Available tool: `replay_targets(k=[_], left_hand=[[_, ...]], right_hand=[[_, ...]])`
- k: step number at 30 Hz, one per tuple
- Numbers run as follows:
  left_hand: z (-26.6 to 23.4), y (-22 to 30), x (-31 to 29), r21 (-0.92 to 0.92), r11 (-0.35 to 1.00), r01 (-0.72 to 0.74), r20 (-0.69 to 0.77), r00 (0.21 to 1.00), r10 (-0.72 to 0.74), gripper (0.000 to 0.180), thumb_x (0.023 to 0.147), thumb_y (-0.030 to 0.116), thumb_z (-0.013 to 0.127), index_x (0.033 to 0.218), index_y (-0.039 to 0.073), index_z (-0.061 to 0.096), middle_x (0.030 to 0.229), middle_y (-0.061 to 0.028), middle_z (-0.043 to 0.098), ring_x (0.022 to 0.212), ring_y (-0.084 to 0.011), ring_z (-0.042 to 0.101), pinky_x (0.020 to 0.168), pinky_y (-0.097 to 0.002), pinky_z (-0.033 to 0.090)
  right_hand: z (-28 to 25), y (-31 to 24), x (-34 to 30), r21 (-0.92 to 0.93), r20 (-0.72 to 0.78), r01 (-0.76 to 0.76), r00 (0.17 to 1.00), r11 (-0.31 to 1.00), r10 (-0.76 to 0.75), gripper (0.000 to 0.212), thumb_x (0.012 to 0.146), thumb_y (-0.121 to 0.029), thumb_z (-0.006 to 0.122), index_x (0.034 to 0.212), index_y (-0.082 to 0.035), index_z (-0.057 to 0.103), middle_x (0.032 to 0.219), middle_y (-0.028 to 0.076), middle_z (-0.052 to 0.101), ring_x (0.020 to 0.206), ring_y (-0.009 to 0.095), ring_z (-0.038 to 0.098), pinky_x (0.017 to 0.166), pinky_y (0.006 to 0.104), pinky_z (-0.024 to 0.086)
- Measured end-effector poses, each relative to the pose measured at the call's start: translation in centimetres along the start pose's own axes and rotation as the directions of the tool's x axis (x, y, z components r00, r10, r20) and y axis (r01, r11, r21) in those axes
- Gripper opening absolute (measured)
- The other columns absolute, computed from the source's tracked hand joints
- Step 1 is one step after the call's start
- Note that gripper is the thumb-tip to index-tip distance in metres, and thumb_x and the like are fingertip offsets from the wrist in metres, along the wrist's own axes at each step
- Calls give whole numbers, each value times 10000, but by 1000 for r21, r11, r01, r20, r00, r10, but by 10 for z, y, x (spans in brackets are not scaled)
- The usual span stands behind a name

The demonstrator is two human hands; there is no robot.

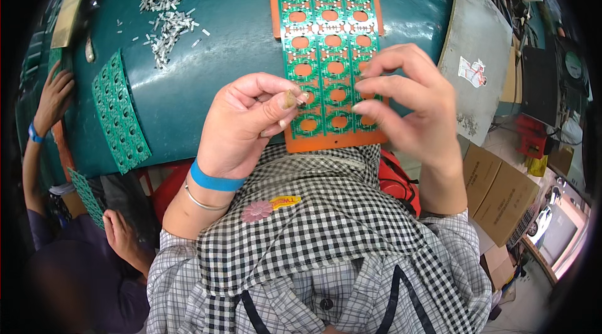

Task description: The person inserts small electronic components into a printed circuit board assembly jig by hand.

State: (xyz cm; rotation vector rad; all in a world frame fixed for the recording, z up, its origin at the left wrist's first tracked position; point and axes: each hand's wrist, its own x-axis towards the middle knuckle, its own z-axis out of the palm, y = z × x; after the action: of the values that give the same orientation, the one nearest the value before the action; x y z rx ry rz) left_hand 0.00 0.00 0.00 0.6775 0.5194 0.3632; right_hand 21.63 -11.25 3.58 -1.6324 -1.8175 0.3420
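A panel of green circuit boards [322,58], with rows of round cut-outs, lies on an orange backing plate [338,141] at the table's near edge. Over the panel's lower left side, my left hand [248,114] pinches a tiny pale piece, too small to name, between thumb and forefinger. A blue band and a bangle circle that wrist. My right hand [411,99] hovers at the panel's lower right with its fingers apart and curved; nothing shows between them. Small silvery parts [166,33] lie in two loose heaps on the table, beyond my left hand.
Another green board panel [119,114] lies at the table's left. Beside it are a co-worker's hand [55,99] and, lower, the co-worker's other hand [122,234] near a board. A grey board [475,52] stands along the right; cardboard boxes [498,190] sit below it.
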Motion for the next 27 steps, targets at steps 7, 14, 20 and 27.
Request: replay_targets(k=[7,14,20,27], left_hand=[[16,-4,-2,147,987,-71,-32,997,76,126,841,74,704,943,1,691,877,-46,673,694,-47,539,595,-176,417],[14,2,-3,139,984,-112,-100,987,126,114,885,77,648,961,-6,624,880,-71,657,626,-43,460,525,-168,341],[1,6,-3,188,978,-95,-168,978,127,224,895,59,630,1096,-38,616,900,-84,663,614,-36,449,510,-150,313],[-5,10,-4,225,966,-127,-131,979,159,212,912,71,608,1090,-43,626,890,-77,652,615,-43,436,510,-163,311]], right_hand=[[32,-22,4,402,-148,-17,985,915,83,123,721,5,718,815,-3,639,962,93,576,875,197,572,755,292,480],[-5,11,-24,423,-111,-206,954,882,277,39,776,53,630,795,20,621,1020,113,566,934,178,565,824,289,460],[5,20,-42,230,-28,-171,983,958,182,77,712,39,669,751,2,615,920,77,620,847,204,615,719,299,511],[4,24,-41,194,-20,-98,994,976,104,90,699,42,684,739,8,611,910,76,624,858,217,611,711,311,516]])
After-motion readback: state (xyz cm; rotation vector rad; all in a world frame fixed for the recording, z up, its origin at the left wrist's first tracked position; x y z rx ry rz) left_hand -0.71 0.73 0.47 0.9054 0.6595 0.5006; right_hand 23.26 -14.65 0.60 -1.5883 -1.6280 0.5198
